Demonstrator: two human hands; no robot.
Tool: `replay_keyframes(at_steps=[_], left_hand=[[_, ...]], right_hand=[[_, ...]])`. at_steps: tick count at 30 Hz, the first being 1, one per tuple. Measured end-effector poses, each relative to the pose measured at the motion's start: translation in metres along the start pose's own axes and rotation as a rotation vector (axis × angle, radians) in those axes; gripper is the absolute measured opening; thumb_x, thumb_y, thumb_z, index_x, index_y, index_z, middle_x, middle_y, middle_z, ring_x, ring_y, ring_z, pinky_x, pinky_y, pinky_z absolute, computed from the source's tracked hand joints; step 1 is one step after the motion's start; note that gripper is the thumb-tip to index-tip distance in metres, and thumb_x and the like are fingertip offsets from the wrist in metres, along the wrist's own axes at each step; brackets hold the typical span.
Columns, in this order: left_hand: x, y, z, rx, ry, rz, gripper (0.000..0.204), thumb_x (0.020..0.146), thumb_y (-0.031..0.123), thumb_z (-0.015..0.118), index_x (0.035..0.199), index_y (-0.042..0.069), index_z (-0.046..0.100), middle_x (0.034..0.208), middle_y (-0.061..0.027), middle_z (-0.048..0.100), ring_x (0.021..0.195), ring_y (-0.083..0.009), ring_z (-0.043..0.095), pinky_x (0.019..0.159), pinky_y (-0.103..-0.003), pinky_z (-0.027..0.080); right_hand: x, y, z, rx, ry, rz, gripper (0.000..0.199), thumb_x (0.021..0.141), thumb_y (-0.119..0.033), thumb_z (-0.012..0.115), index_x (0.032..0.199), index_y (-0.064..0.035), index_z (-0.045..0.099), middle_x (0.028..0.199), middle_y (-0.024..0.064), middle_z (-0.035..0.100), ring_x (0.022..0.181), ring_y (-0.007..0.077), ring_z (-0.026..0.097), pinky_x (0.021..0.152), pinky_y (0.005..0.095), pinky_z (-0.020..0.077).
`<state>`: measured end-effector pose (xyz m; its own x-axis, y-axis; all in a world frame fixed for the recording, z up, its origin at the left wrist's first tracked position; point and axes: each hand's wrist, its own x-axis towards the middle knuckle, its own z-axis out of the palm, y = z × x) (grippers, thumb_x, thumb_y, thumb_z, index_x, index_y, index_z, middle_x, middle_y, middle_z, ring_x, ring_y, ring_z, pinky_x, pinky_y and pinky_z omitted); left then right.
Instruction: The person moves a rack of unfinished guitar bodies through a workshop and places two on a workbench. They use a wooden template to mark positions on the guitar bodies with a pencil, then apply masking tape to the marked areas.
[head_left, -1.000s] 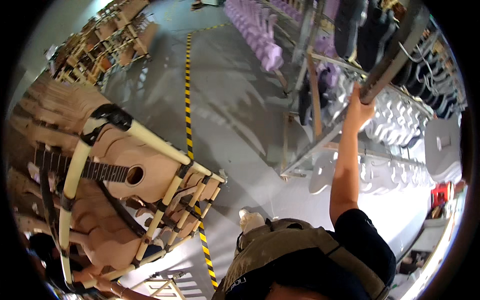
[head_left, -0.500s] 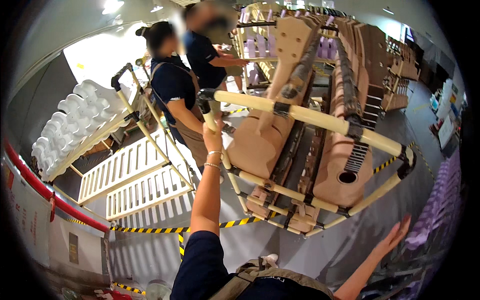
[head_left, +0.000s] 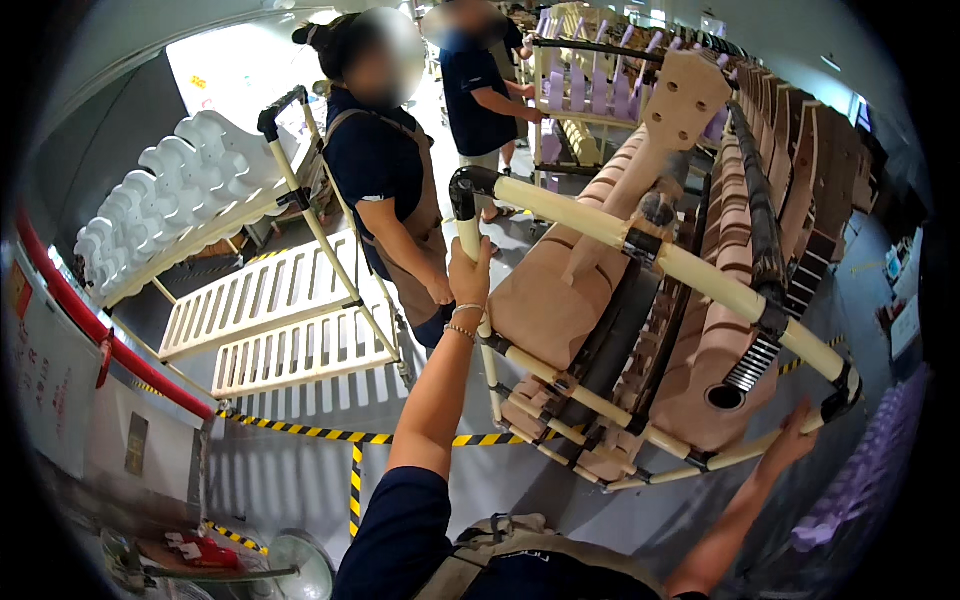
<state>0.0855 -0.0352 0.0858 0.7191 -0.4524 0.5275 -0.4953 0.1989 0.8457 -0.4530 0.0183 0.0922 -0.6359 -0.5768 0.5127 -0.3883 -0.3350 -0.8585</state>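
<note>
A rolling rack of cream tubes with black joints stands in front of me, loaded with wooden ukuleles. My left hand is wrapped round the upright tube at its near left corner. On the opposite side, my right hand has its fingers on the lower right tube, just below the black corner joint. One pale ukulele lies on the left row with its headstock pointing up and away. In the right row, a ukulele body shows a round sound hole and a fretted neck end.
To the left are a slatted cream rack and a row of white curved forms. A co-worker in an apron stands beside my rack; another person is farther back. Purple forms line the right. Striped tape crosses the floor.
My right hand, open in the air before, has come onto the rack's right tube. The rack sits farther right in view, my left hand still on it. The nearer co-worker's arm has lowered.
</note>
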Motion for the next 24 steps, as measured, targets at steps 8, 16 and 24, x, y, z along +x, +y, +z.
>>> replay_keyframes(at_steps=[8, 16, 24], left_hand=[[0.01, -0.018, 0.004, 0.137, 0.082, 0.104, 0.031, 0.083, 0.032, 0.06, 0.088, 0.003, 0.05, 0.06, -0.0065, 0.056, 0.05, -0.014, 0.057, 0.046, -0.027, 0.044], [0.012, -0.019, -0.006, -0.013, -0.054, 0.027, 0.028, 0.08, 0.027, 0.063, 0.083, 0.004, 0.048, 0.065, -0.0188, 0.057, 0.064, -0.0393, 0.058, 0.053, -0.041, 0.044], [0.013, -0.009, -0.01, -0.178, -0.225, 0.043, 0.022, 0.079, 0.02, 0.065, 0.08, 0.004, 0.051, 0.061, -0.011, 0.054, 0.052, -0.0213, 0.053, 0.05, -0.031, 0.042]], right_hand=[[-0.003, 0.014, 0.004, 0.01, 0.015, -0.051, 0.028, 0.088, -0.021, 0.054, 0.104, 0.0007, 0.062, 0.064, 0.0004, 0.045, 0.057, 0.0086, 0.04, 0.052, 0.0266, 0.0343], [0.011, 0.037, -0.008, -0.216, 0.073, 0.083, 0.041, 0.091, -0.033, 0.049, 0.113, 0.0011, 0.058, 0.089, 0.0077, 0.059, 0.067, 0.0142, 0.048, 0.057, 0.0293, 0.0387], [0.034, 0.096, -0.035, -0.321, 0.325, -0.082, 0.045, 0.087, -0.03, 0.056, 0.117, 0.0037, 0.053, 0.101, 0.016, 0.06, 0.074, 0.0193, 0.055, 0.061, 0.0316, 0.0431]])
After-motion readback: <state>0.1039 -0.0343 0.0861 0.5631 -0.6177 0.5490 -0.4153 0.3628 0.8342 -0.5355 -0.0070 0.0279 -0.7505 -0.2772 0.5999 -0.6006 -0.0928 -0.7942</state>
